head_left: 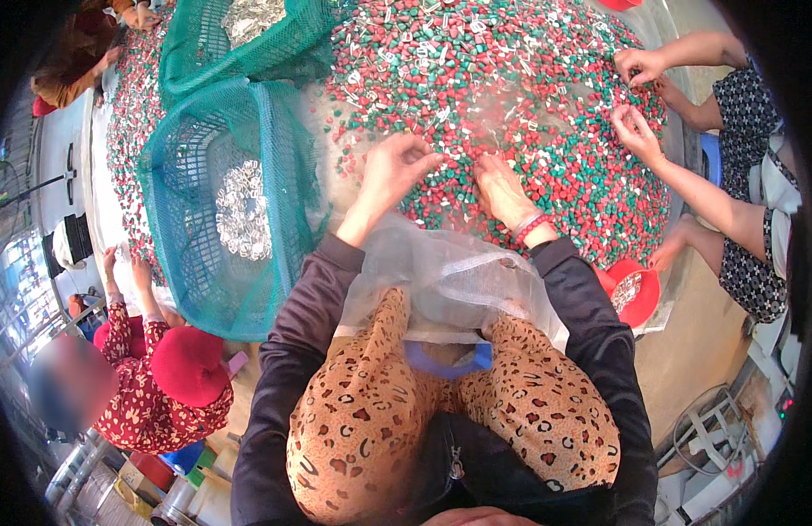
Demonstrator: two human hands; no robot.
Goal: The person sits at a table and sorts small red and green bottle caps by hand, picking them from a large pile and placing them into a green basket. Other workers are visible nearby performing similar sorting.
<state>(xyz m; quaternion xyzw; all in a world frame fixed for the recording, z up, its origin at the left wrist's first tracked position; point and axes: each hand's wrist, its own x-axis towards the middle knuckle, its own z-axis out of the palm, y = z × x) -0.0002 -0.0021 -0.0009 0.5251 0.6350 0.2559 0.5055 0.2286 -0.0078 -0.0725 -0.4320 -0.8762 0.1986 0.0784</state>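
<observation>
A wide layer of small red and green pieces (564, 188), with white clip-like pieces among them, covers the table in front of me. My left hand (392, 175) hovers at the near left edge of this layer, its thumb and fingertips drawn together; anything between them is too small to make out. To its right, my right hand (504, 191), with a red bracelet at the wrist, reaches down into the pieces. Its fingers are bent together, and their tips are partly hidden. Left of my hands, a blue-green basket (165, 228) lined with green netting holds a heap of white clip-like pieces (244, 210).
Another netted basket (182, 66) with white pieces stands beyond. A red bowl (649, 302) with small pale pieces sits by my right forearm. Co-workers' hands (636, 136) work at the right edge; others work at the left. A translucent sheet (485, 276) hangs over my knees.
</observation>
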